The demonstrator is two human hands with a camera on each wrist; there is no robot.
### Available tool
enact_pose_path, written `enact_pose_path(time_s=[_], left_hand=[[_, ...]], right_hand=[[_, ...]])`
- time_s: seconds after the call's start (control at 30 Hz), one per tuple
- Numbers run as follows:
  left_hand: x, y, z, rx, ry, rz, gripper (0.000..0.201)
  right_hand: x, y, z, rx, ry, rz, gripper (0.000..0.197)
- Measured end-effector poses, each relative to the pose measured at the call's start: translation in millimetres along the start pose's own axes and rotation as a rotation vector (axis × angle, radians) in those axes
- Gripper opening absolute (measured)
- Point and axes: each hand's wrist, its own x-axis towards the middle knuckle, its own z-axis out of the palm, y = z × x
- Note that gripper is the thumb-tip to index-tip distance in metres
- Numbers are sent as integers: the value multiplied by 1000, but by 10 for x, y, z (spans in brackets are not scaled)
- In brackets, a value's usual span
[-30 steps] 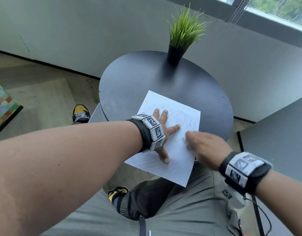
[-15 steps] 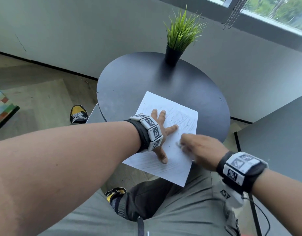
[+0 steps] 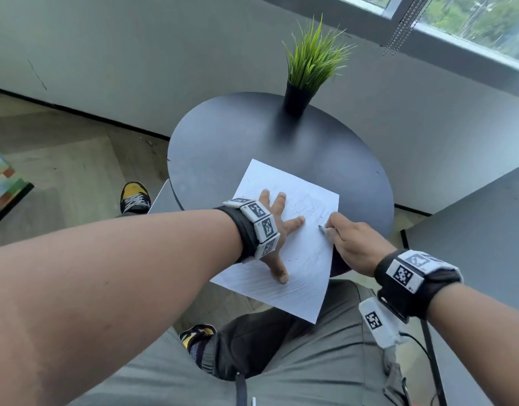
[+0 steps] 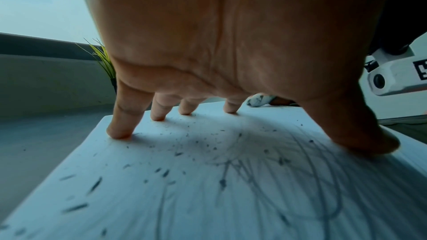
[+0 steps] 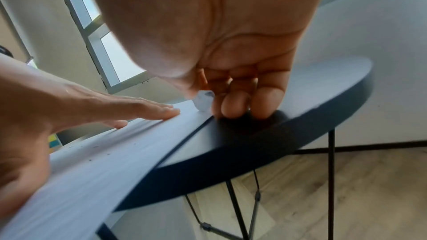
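Note:
A white paper sheet (image 3: 306, 259) with faint pencil scribbles lies on the round black table (image 3: 237, 142), its near corner hanging over the edge. My left hand (image 3: 277, 227) presses flat on it with fingers spread; the left wrist view shows the fingertips (image 4: 120, 130) planted on the sheet (image 4: 184, 189) among dark crumbs. At the sheet's right edge, my right hand (image 3: 349, 244) pinches a small white eraser (image 3: 322, 229), whose tip touches the paper (image 5: 104, 161). In the right wrist view the eraser (image 5: 203, 102) sits between thumb and fingers.
A potted grass plant (image 3: 311, 68) stands at the table's far edge. A second grey tabletop (image 3: 486, 230) is close on the right. A wall and window run behind. My legs and yellow-black shoes (image 3: 134, 197) are below the table.
My right hand with the eraser slid slightly left and toward me, then back out along the paper's right edge. The left hand has stayed pressed on the sheet.

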Motion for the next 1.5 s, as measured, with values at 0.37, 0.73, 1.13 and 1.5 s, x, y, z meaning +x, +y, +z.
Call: enact_pose_path(time_s=[0.37, 0.73, 1.13, 1.5], left_hand=[[-29, -17, 30, -4, 117, 35, 138], [-21, -12, 41, 22, 49, 37, 144], [23, -61, 62, 27, 46, 56, 146], [18, -42, 74, 30, 45, 47, 146]], right_hand=[[25, -104, 11, 88, 27, 84, 19], [-218, -317, 290, -173, -75, -459, 15], [-96, -178, 165, -130, 87, -336, 11], [-44, -88, 167, -46, 175, -195, 12]])
